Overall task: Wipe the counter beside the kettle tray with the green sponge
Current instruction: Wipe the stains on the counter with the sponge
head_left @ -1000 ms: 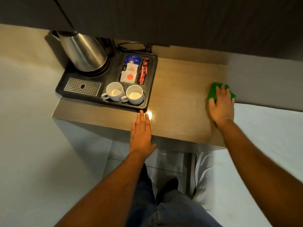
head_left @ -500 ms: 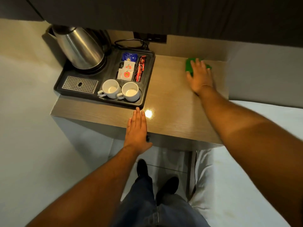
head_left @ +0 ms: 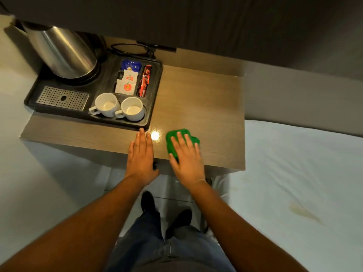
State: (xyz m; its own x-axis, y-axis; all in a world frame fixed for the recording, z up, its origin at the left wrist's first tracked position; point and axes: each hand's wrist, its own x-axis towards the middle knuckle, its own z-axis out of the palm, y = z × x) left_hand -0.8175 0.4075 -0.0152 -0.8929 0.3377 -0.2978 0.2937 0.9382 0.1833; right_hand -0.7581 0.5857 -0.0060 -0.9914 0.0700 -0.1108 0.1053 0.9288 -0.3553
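Both hands lie flat on the worktop (head_left: 196, 99) near its front edge. The right hand (head_left: 187, 157) is spread open, palm down, pressing the green sponge (head_left: 172, 141) onto the wood rather than gripping it; the sponge shows past the fingertips and thumb. The left hand (head_left: 140, 154) is open too, holding nothing, fingers together, its fingertips just short of the kettle tray (head_left: 155, 95). A bright glare spot sits between the two hands. On the tray stand two white cups (head_left: 119, 108), sachets and a steel kettle (head_left: 64, 54). A stroke swung too far left could, I judge, knock the tray's corner and rattle the cups; so close to the front edge, the sponge could also slip off.
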